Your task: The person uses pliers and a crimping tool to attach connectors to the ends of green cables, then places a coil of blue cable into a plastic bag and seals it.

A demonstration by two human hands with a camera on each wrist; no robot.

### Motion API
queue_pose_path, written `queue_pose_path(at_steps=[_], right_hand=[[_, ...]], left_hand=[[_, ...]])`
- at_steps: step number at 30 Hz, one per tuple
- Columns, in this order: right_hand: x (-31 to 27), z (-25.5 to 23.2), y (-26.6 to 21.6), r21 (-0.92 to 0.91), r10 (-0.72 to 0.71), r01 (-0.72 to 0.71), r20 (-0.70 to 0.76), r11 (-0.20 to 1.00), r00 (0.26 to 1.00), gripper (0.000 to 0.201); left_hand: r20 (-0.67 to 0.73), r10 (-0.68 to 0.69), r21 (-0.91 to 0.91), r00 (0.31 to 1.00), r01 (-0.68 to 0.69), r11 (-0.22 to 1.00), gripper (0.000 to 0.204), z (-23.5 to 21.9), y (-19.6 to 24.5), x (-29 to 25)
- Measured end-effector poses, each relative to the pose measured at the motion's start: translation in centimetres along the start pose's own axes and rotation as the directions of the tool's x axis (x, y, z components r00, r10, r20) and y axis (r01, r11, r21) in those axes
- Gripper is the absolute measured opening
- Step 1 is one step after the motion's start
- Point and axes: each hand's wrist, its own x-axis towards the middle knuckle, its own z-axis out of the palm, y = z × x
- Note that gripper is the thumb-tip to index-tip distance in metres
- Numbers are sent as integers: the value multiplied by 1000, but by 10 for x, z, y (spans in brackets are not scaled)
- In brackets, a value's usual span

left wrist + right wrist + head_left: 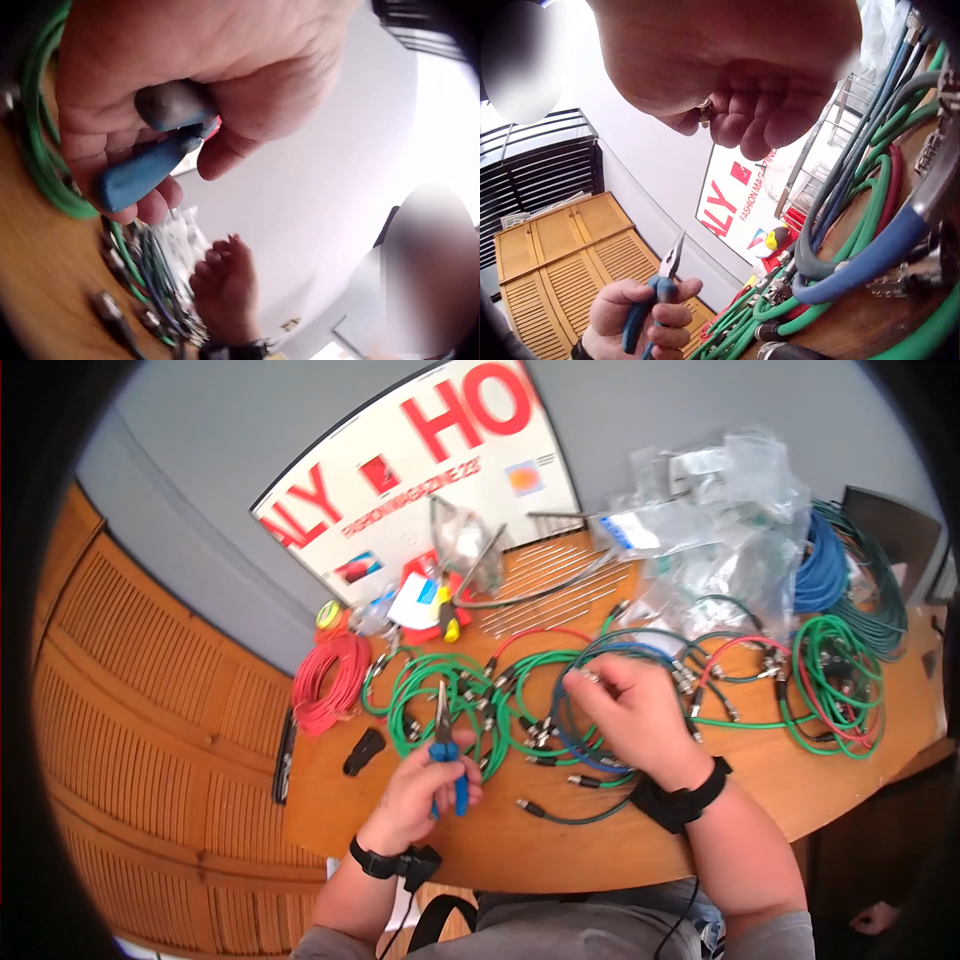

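The table (560, 850) looks smooth wood; on it lie glossy plastic-sheathed green cables (402, 695) and crinkled clear-plastic bags (745, 560); above it, metal-nosed pliers (443, 751) have plastic handles (461, 794).

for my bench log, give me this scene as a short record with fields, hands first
left hand: grips blue-handled pliers
right hand: pinches a small metal piece, exact type too small to tell
surface: wooden table
cables: green cables in loops, many with metal connectors; a red coil at the left; a blue coil at the far right
packaging: clear plastic bags, piled toward the back right
behind table: poster with large red letters
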Motion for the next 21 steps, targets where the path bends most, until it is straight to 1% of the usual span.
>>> queue_pose_path(at_steps=[1,3,5,6,7,8,9,10,12,13,15,16,17,18,19,21], right_hand=[[-1,4,5,60,10,-11,3,998,1000,22],[-1,13,4,203,-29,43,-73,978,997,19],[-2,14,6,251,19,-12,-25,968,1000,19],[-3,15,9,288,38,-35,-3,957,999,17],[-3,16,11,319,56,-60,22,946,998,17],[-4,16,4,393,76,-93,59,915,995,16],[-5,16,4,432,97,-137,114,892,989,16],[-6,16,1,449,120,-164,126,878,985,16],[-6,16,-4,484,152,-215,166,848,974,15],[-5,17,0,475,177,-237,167,848,970,16],[-4,20,1,512,230,-286,172,810,958,15],[-4,21,1,507,220,-284,182,814,958,15],[-4,22,0,528,252,-311,181,790,950,15],[-5,22,1,550,286,-338,180,764,941,16],[-5,23,2,545,281,-338,187,767,941,16],[-5,23,7,564,297,-340,170,753,940,16]], left_hand=[[-28,75,42,997,-74,996,38,-13,1,-7],[-211,157,233,965,-106,967,34,-42,5,-20],[-326,273,421,905,-120,899,32,-79,4,-33],[-407,312,462,858,-102,881,29,-94,5,-39],[-448,413,678,793,0,735,32,-109,7,-46],[-453,482,792,750,90,604,36,-128,7,-53],[-446,543,868,712,194,458,40,-145,5,-59],[-486,544,846,684,211,490,40,-157,1,-64],[-523,564,852,639,373,367,46,-179,-6,-75],[-550,564,835,617,387,391,46,-187,-10,-81],[-530,545,848,650,423,320,44,-198,-16,-85],[-510,546,858,664,432,277,43,-204,-20,-87],[-518,549,854,656,434,287,43,-210,-24,-87],[-491,560,866,668,445,228,43,-216,-28,-87],[-464,568,874,680,456,168,42,-221,-32,-88],[-473,572,870,670,459,182,42,-225,-36,-89]])
